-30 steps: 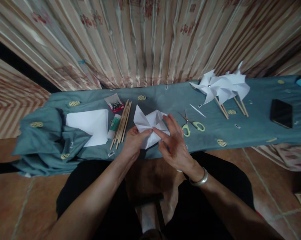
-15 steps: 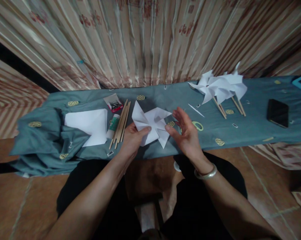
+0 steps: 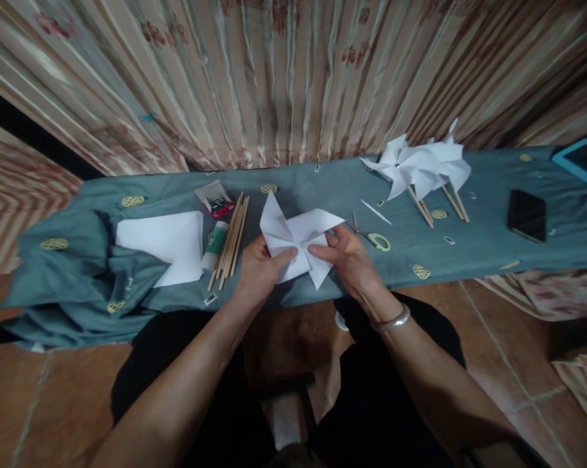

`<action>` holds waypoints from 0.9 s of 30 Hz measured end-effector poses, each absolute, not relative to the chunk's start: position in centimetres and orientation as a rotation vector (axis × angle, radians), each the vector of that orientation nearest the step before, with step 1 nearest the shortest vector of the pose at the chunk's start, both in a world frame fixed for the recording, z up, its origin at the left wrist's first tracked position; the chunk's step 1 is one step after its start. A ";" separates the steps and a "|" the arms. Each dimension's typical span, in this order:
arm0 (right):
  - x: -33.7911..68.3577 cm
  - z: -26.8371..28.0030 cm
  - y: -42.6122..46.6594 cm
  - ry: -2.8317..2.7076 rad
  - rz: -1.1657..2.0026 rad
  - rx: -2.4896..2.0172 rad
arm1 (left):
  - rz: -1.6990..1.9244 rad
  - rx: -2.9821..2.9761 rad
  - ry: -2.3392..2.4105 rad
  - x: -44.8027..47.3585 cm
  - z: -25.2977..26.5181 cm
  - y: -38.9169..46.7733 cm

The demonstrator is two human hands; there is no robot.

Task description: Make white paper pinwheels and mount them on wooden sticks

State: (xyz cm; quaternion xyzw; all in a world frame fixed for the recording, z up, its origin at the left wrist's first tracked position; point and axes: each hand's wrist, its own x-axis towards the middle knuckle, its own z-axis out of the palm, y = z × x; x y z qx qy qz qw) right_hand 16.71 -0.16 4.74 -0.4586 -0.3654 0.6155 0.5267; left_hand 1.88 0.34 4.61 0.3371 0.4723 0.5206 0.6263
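A white paper pinwheel (image 3: pixel 317 224) without a stick is held between both hands above the near edge of the table. My left hand (image 3: pixel 261 266) grips its left side, thumb on top close to the centre and fingers underneath. From the right, my right hand (image 3: pixel 346 260) pinches it too, with the thumb near the middle and the other fingers behind the paper. Left of my left hand lie several wooden sticks (image 3: pixel 234 240), a green and white glue stick (image 3: pixel 216 245) and a small red and white box (image 3: pixel 216 199) of dark metal pieces.
White paper sheets (image 3: pixel 176 240) lie at the left on the green cloth (image 3: pixel 303 188). Right of my hands are scissors (image 3: pixel 378 242) and a paper strip (image 3: pixel 376 212). Finished pinwheels on sticks (image 3: pixel 420 166), a black phone (image 3: pixel 527 216) and a blue-framed tablet (image 3: pixel 583 160) are farther right.
My right hand has moved left and closed on the pinwheel's right side; before, its fingers were spread. My left hand keeps its hold. The view has shifted slightly to the right.
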 end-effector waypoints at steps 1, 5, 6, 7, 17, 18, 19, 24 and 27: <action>16.6 4.8 -0.1 -0.864 1.478 -1.106 | 1.190 0.794 1.095 1.9 4.6 0.3; 16.4 4.9 0.1 -0.871 1.492 -1.149 | 1.176 0.865 1.136 1.8 4.2 0.4; 16.3 4.9 0.1 -0.876 1.487 -1.158 | 1.177 0.877 1.139 1.7 4.0 0.4; 16.3 4.8 0.2 -0.880 1.481 -1.168 | 1.176 0.889 1.141 1.7 3.8 0.4; 15.9 4.3 0.2 -0.883 1.411 -1.232 | 1.184 1.005 1.172 1.7 3.2 0.4; 15.9 4.3 0.2 -0.891 1.405 -1.230 | 1.181 0.994 1.173 1.7 3.2 0.4; 16.0 4.2 0.2 -0.896 1.403 -1.227 | 1.179 0.983 1.173 1.7 3.2 0.4; 16.1 4.2 0.2 -0.878 1.446 -1.229 | 1.174 1.011 1.188 1.5 3.0 0.4; 16.0 4.3 0.2 -0.858 1.462 -1.223 | 1.178 1.048 1.179 1.4 3.0 0.5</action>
